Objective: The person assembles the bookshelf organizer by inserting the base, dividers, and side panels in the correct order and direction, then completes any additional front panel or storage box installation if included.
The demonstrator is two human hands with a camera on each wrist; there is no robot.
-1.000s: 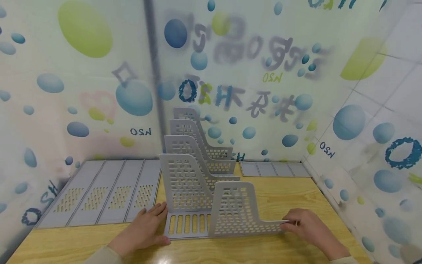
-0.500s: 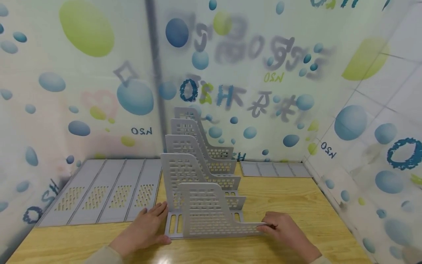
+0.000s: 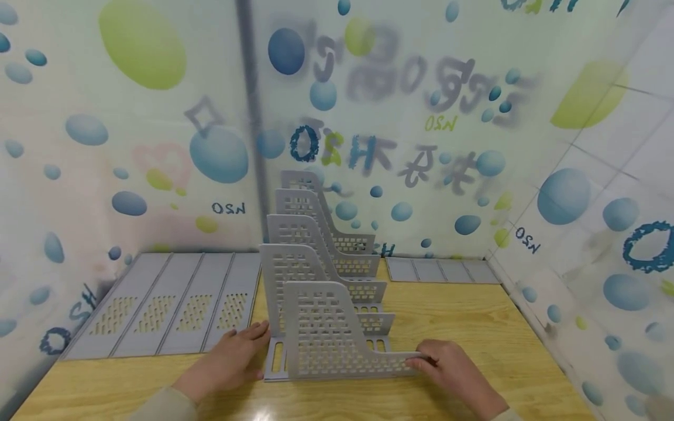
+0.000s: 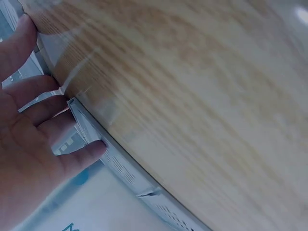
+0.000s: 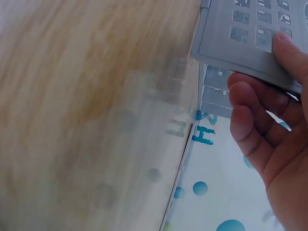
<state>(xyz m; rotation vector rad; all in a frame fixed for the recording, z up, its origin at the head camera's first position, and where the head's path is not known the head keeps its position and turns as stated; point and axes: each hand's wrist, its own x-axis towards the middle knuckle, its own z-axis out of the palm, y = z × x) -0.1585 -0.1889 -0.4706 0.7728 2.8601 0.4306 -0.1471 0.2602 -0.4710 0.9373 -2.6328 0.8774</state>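
A grey perforated file-holder panel point(image 3: 329, 345) stands upright at the front of a grey file rack point(image 3: 284, 257), which has several similar upright dividers. My right hand point(image 3: 453, 368) pinches the low right end of this front panel; in the right wrist view the thumb point(image 5: 291, 55) lies on its face, fingers behind. The slotted base point(image 3: 276, 359) shows beside the panel's left edge. I cannot tell whether the panel's bottom is seated in the base. My left hand point(image 3: 229, 356), fingers extended, touches the rack's left side near its front corner.
Flat grey joined panels point(image 3: 174, 292) with perforated patches lie on the wooden table point(image 3: 474, 316) at left. A smaller grey strip of joined panels point(image 3: 442, 270) lies at the back right. Patterned curtain point(image 3: 421, 117) encloses the table's back and sides.
My right hand has carried the front panel leftward across the rack's front, and its top has risen slightly in the last half second. The left hand has stayed at the rack's corner.
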